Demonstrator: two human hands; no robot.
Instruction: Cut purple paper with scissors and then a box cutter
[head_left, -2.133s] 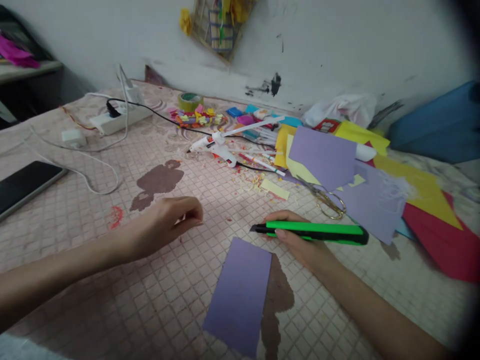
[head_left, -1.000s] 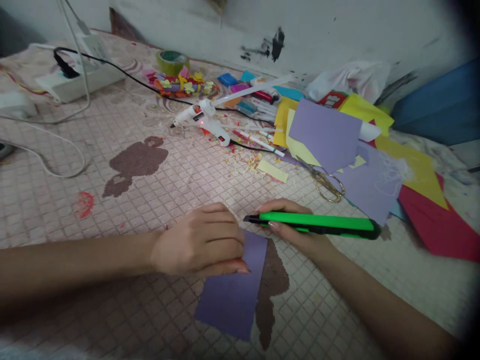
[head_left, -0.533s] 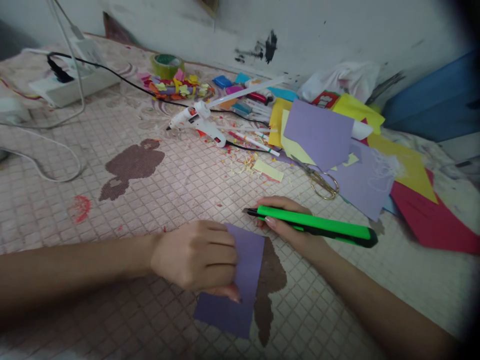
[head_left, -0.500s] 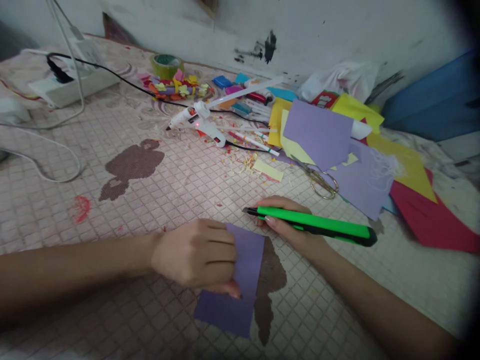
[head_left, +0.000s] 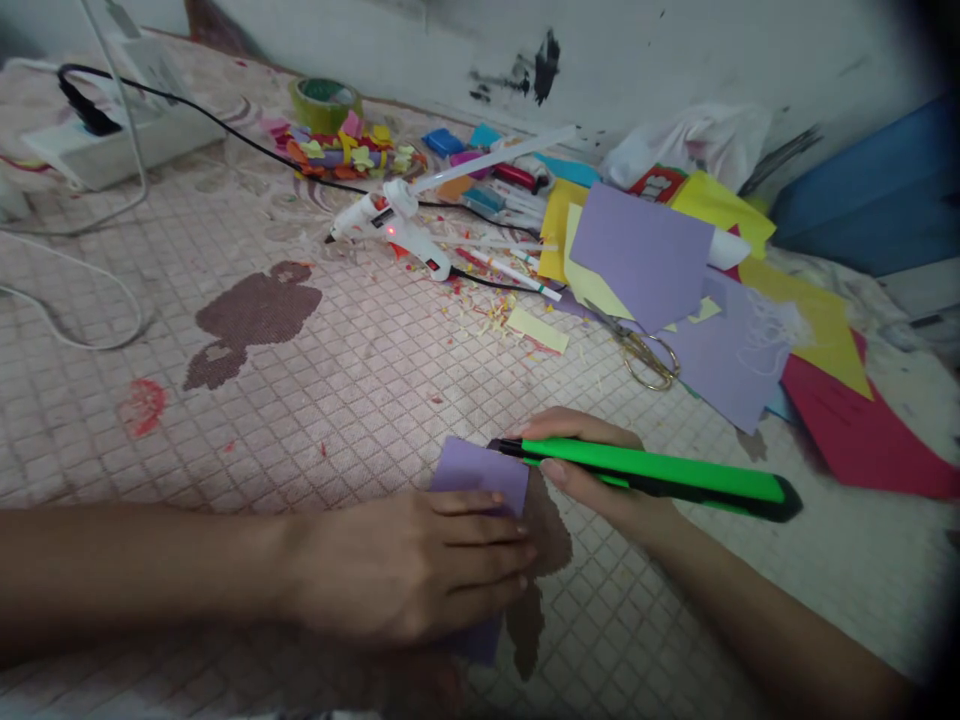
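My left hand (head_left: 420,570) lies flat across a purple sheet of paper (head_left: 480,468), its fingers stretched to the right and covering the sheet's middle. The paper's top part and a bit of its lower edge show. In my right hand (head_left: 592,470) is a green and black utility knife (head_left: 660,475), its handle slanting down to the right. The knife's dark tip points left and lies over the paper's upper right edge; whether it presses on the paper I cannot tell.
A white glue gun (head_left: 397,225) with a lit red light stands beyond, its black cord running to a power strip (head_left: 112,145). Gold-handled scissors (head_left: 645,350) lie by purple sheets (head_left: 637,255). Paper scraps (head_left: 495,315), a tape roll (head_left: 324,105) and a red sheet (head_left: 862,430) also lie there.
My left hand has moved down the purple paper and flattened, its curled fingers now stretched out. My right hand has brought the utility knife's tip down to the paper's top edge.
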